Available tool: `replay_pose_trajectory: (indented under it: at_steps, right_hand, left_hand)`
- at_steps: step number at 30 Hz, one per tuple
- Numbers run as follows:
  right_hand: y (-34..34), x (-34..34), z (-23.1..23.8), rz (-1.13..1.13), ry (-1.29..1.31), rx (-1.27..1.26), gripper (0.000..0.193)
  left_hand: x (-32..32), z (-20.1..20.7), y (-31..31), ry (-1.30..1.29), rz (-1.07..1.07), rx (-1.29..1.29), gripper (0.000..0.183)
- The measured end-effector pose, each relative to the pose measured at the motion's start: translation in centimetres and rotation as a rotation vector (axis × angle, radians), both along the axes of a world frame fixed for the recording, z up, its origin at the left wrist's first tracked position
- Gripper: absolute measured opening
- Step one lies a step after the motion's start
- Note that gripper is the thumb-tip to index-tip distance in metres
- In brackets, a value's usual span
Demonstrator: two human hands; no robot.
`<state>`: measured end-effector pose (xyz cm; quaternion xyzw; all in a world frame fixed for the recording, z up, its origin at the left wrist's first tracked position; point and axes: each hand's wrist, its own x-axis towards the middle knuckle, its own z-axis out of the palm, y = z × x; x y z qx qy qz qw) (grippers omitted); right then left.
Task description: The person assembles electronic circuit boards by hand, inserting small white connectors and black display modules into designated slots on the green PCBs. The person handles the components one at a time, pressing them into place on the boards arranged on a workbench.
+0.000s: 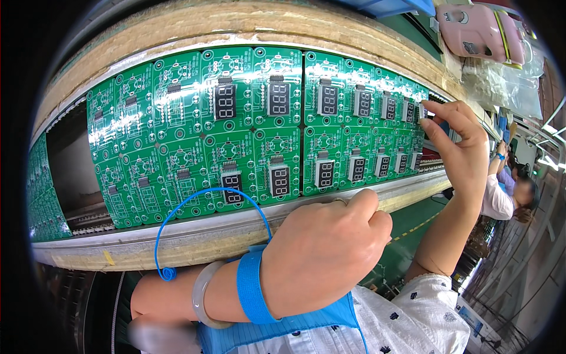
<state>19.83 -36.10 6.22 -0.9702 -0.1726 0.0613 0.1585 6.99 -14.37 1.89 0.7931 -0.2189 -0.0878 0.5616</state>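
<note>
My right hand (457, 133) pinches a small seven-segment display (423, 111) between thumb and fingertips at the right end of a green circuit board panel (359, 133). The display is at the board's surface; whether its pins are in the holes I cannot tell. Several black-faced displays with white digit segments, such as this display (278, 98), sit in two rows along this panel and part of the adjoining left panel (138, 156). My left hand (330, 253) is closed in a fist near the front rail, its curled fingers turned away, so anything inside is hidden. A blue wrist strap (254, 286) circles its wrist.
The panels lie between a wooden back rail (247, 26) and a front rail (177, 248). A coiled blue cord (168, 273) loops over the left panel. More boards (46, 194) lie far left beyond a gap. A pink case (480, 33) and clear plastic bags (507, 85) rest at upper right; people sit beyond.
</note>
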Motion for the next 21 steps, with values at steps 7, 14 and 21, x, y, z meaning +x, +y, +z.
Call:
replay_pose_trajectory:
  at_steps: [7, 14, 21]
  right_hand:
    - [0.3, -0.16, 0.18, 0.063, -0.081, -0.087, 0.023]
    - [0.51, -0.24, 0.19, 0.097, -0.133, -0.151, 0.024]
    - [0.31, -0.23, 0.02, 0.081, -0.119, -0.11, 0.025]
  left_hand:
    - [-0.02, -0.03, 0.08, 0.004, -0.015, 0.009, 0.019]
    - [-0.06, -0.08, 0.09, 0.013, -0.02, -0.002, 0.019]
    - [-0.05, -0.14, 0.08, 0.006, -0.024, -0.01, 0.019]
